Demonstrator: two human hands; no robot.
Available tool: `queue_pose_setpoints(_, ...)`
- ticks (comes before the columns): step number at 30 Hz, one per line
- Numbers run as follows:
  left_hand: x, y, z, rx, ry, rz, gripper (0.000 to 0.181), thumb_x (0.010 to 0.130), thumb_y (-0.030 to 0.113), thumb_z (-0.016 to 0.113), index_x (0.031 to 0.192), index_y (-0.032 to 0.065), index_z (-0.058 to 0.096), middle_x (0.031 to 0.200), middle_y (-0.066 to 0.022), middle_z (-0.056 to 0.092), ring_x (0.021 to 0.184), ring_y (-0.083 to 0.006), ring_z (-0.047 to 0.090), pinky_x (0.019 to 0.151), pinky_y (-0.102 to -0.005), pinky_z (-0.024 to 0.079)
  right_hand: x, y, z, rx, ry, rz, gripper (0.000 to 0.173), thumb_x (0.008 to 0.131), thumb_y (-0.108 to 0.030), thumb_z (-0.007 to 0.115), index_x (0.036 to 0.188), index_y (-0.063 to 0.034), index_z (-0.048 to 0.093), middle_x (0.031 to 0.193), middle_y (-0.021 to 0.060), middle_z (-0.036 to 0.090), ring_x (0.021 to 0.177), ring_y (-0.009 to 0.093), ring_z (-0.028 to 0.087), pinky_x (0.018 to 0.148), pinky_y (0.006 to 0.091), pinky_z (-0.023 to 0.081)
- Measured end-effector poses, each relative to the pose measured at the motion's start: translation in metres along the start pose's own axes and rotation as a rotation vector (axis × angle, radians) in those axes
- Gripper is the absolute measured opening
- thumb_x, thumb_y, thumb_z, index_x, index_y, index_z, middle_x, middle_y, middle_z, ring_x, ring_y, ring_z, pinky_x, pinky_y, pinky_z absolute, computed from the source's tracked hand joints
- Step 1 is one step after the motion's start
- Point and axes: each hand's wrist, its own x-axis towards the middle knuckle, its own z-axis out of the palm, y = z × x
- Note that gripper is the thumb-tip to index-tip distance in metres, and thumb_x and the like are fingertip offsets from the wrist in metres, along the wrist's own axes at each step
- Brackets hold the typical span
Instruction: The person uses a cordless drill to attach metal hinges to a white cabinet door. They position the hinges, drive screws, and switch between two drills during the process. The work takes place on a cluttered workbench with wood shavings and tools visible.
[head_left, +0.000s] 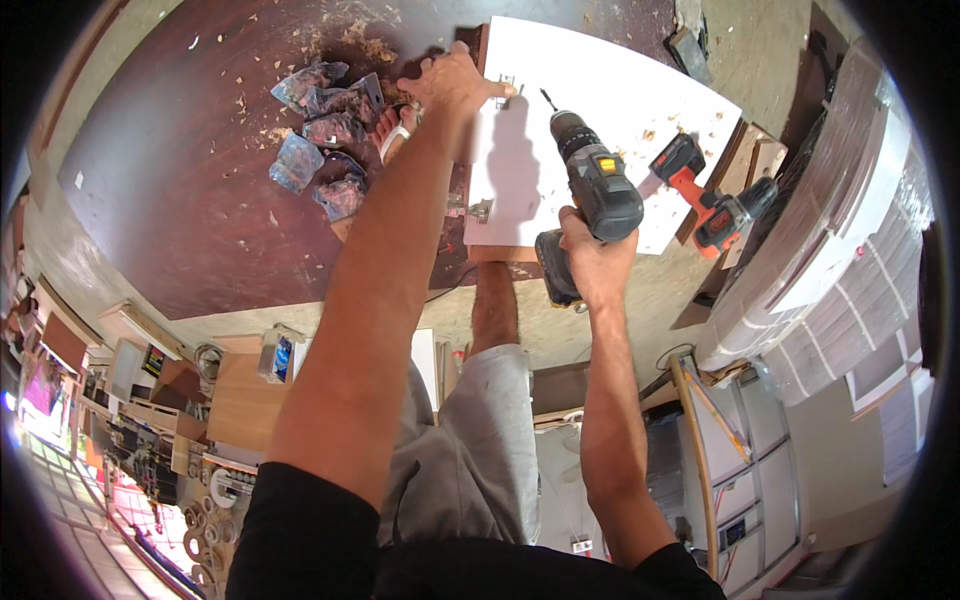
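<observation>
My right hand (598, 259) is closed round the handle of a black cordless drill (604, 180) with a yellow selector; its thin bit points up-left above a white panel (592, 75). With fingers spread, my left hand (457, 82) rests at the panel's left edge, its thumb at a small metal hinge (505, 91). A second metal hinge (480, 211) sits lower on the same edge. On the panel's right side lies an orange and black cordless drill (705, 196), reaching past the edge. The larger drill and my hand throw shadows on the white surface.
Several clear plastic bags of small hardware (337, 129) lie left of my left hand on a dark red board (202, 180) strewn with wood chips. My foot in a sandal (395, 135) is beside them. Plastic-wrapped panels (832, 247) stand at the right; wooden pieces (757, 161) lie past the panel's right edge.
</observation>
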Motion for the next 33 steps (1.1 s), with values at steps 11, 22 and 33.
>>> queue_pose_setpoints(11, 0.017, 0.025, -0.041, 0.172, -0.202, -0.066, 0.108, 0.066, 0.064, 0.093, 0.144, -0.0031, 0.06, 0.15, -0.025, 0.06, 0.141, -0.0417, 0.056, 0.117, -0.0588, 0.042, -0.029, 0.048, -0.042, 0.081, 0.048, 0.032, 0.023, 0.085, -0.005, 0.074, 0.107, 0.0034, 0.072, 0.093, 0.0068, 0.074, 0.083, 0.014, 0.066, 0.078, 0.0331, 0.054)
queue_pose_setpoints(22, 0.027, 0.032, -0.036, 0.116, -0.319, 0.0, 0.071, 0.069, 0.056, 0.095, 0.115, 0.0032, 0.081, 0.12, -0.0178, 0.078, 0.111, -0.0315, 0.074, 0.097, -0.0468, 0.057, -0.044, 0.08, -0.05, 0.099, 0.031, 0.075, 0.026, 0.085, -0.001, 0.074, 0.11, 0.0029, 0.067, 0.093, 0.0064, 0.07, 0.073, 0.013, 0.063, 0.067, 0.032, 0.053)
queue_pose_setpoints(33, 0.024, 0.013, -0.032, -0.098, -0.35, 0.082, 0.057, 0.069, 0.046, 0.098, 0.098, -0.0003, 0.082, 0.099, -0.0158, 0.079, 0.086, -0.0256, 0.075, 0.08, -0.0407, 0.06, -0.047, 0.075, -0.043, 0.124, 0.023, 0.0, 0.028, 0.087, 0.0, 0.074, 0.113, 0.0041, 0.064, 0.087, 0.0076, 0.068, 0.067, 0.014, 0.063, 0.063, 0.0308, 0.053)
